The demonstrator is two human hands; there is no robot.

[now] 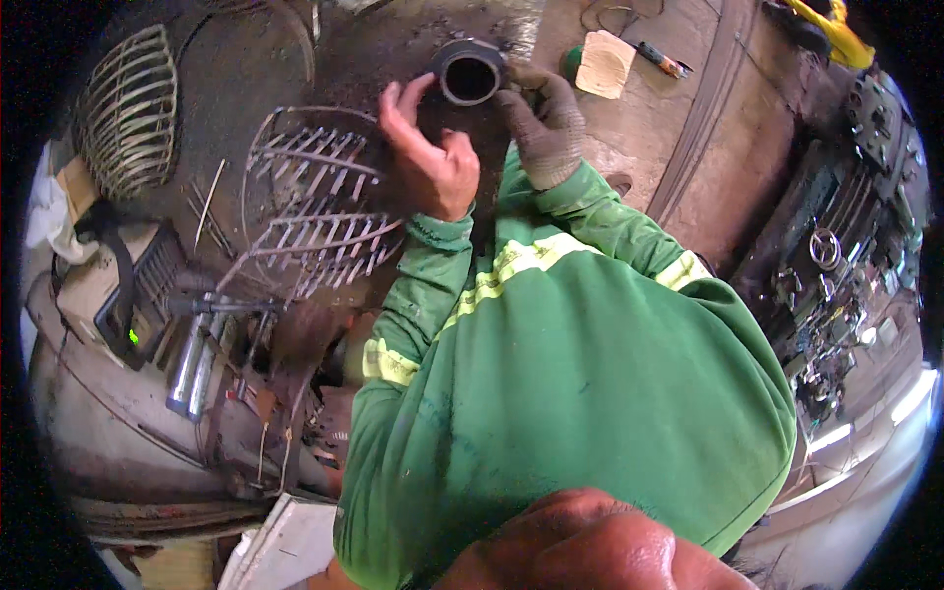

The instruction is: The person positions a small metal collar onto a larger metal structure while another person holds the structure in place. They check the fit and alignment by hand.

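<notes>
A dark, round, hollow piece like a short pipe (470,100) stands at the top middle, its circular opening facing up. My right hand (547,128), in a grey knit glove, has its fingers curled against the right side of it. On the other side, my bare left hand (433,162) is open, with fingers spread and the index fingertip close to the piece's edge. Whether that fingertip touches is hard to tell. Left of this hand lies a leaf-shaped metal frame (324,211) with several short bars across it.
Another ribbed metal frame (133,113) is at the far left, above a boxy machine (123,285). On the right floor are a pale block (605,64) and a small cylindrical tool (664,61). A cluttered bench (836,285) with metal parts runs along the right; a yellow object (836,34) sits above.
</notes>
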